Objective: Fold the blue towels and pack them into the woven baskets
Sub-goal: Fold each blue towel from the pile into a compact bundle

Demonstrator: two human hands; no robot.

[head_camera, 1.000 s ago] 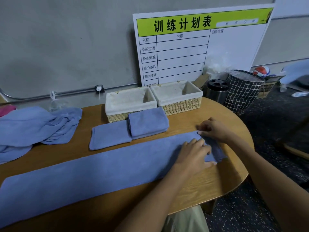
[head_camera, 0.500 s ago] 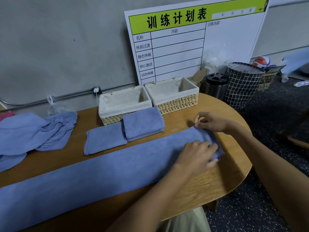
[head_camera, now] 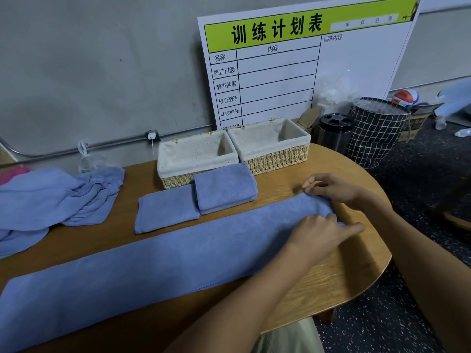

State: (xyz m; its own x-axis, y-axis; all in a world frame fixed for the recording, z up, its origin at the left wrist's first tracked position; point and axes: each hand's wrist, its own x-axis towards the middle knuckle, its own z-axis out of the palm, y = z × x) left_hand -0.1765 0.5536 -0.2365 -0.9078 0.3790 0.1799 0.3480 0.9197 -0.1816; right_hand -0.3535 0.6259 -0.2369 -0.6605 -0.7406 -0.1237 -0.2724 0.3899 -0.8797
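Fingers (head_camera: 328,222) of both hands curled, pinching the long blue towel's (head_camera: 153,266) bunched right end.

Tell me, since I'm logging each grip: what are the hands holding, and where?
Both hold the long blue towel at its right end: the left hand grips the near corner, the right hand pinches the far corner.
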